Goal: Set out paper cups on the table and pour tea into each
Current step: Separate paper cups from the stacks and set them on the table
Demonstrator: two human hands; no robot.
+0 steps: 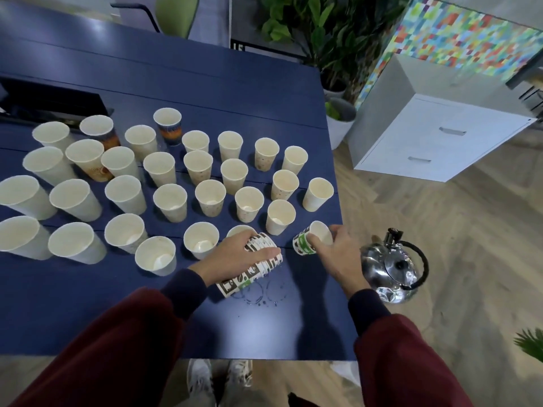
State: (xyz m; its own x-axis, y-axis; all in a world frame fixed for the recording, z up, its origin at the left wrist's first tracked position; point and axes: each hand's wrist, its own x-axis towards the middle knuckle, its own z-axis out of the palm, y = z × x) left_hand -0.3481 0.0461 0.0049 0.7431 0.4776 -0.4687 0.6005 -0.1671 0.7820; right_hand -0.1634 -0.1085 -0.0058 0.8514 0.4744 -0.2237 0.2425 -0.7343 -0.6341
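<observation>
While our left hand (235,255) gripped the tilted stack of cups (255,272) as supply, our right hand (340,255) clasped one cup (301,245), seemingly to place it.

The left hand (235,257) hides most of one white paper cup (240,230); the left edge cuts another white cup (14,192).

Upright paper cups (170,201) crowd the blue table (205,83) from the frame's left edge past centre. My left hand (235,257), gripping a cup stack (249,273), and my right hand (338,254), holding a single cup (304,245), close the rows' lower-right end. Bare tabletop lies open at lower centre; a kettle (393,268) stands at right.
</observation>
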